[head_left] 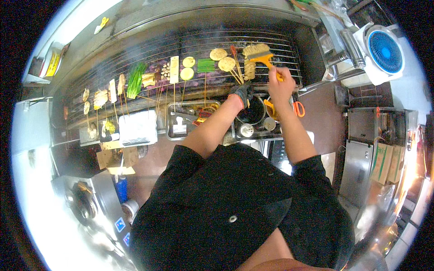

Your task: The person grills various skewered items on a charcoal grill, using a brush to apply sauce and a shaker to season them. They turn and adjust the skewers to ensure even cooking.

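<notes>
My right hand (281,86) grips the orange handle of a wide basting brush (261,53). The brush's pale bristles lie over the upper part of a folded, brownish skewered food (250,69) at the grill's right side. In a dark grey knitted glove, my left hand (241,94) is closed just below that food, and a bit of wooden stick shows under the fingers. Left of it, round pale slices (226,63) on skewers and a thin red skewered item (233,50) rest on the grill grate (278,64).
Further left along the grill are green bean skewers (205,65), yellow rounds (187,73), a white slab (174,69) and leafy greens (136,80). Nearer me stand a metal tray (169,127), a dark pot (252,113) and orange-handled scissors (299,109). A blue-faced fan (386,51) is at right.
</notes>
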Available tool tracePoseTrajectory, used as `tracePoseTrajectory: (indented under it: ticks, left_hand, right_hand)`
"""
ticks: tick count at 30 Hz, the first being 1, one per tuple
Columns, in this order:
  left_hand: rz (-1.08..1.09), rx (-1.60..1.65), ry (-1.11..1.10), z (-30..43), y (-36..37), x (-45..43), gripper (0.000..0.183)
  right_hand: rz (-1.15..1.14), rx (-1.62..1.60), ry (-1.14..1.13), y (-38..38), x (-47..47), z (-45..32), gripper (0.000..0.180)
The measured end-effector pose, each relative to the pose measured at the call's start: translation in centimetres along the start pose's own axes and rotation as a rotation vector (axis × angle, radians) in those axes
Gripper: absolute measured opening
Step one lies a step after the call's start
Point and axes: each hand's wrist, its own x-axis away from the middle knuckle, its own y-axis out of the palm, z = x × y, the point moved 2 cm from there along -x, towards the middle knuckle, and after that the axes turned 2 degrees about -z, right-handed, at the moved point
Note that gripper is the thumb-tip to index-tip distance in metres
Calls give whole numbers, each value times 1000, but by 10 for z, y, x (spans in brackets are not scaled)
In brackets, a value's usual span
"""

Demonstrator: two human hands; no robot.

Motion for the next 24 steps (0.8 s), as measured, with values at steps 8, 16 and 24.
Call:
tracePoseTrajectory:
  ticks: [8,16,24]
  left_hand:
    - [165,-19,86,-13,43,5,13]
    - [192,-265,118,13,51,84,14]
    - [311,-547,183,36,25,123,16]
  right_hand:
    - [-368,457,-9,10,-12,-1,28]
    - [-155,265,142,-114,50,7,22]
    - [-629,411,153,-79,95,51,24]
